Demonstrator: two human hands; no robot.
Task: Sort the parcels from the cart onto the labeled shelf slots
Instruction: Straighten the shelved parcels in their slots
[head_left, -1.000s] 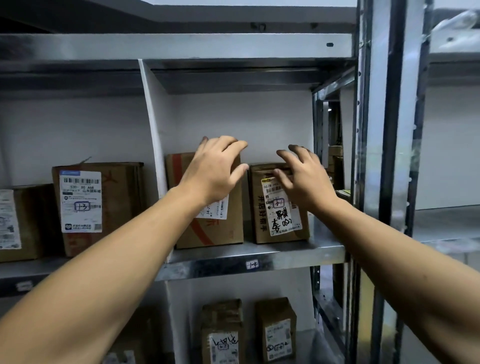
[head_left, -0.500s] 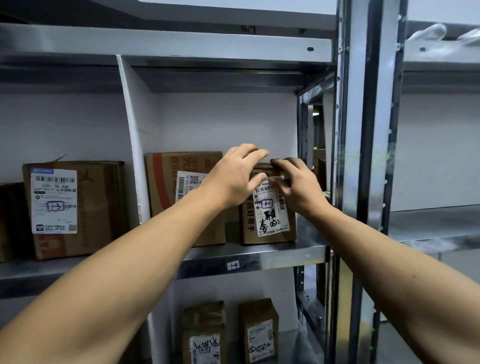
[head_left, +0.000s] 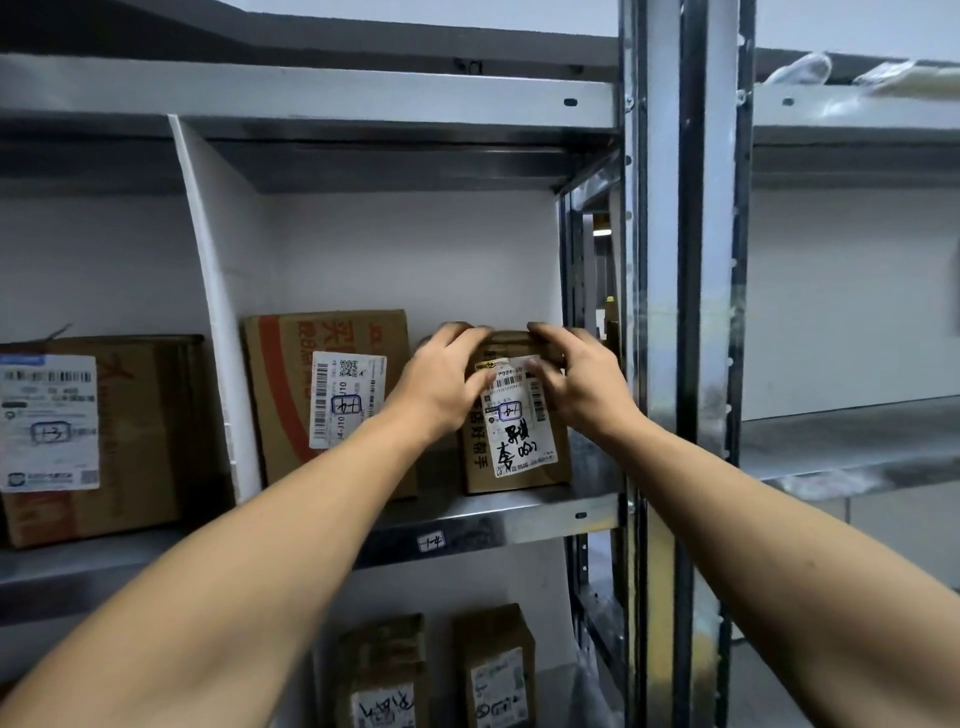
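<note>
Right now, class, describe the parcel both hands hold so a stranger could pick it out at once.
On the metal shelf, look right of the white divider. Two cartons stand there; take the smaller carton, nearest the steel post. Unlike its wide red-striped neighbour, its label carries bold black handwriting.

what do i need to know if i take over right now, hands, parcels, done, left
The left hand grips the small parcel at its top left corner.
The right hand grips its top right corner.
The small parcel stands upright on the shelf, right of the red-striped parcel, in the slot right of the white divider.
Done: this parcel is set in its slot.
Left: let go of it. The cart is out of view, so the remaining parcels cannot be told.
</note>
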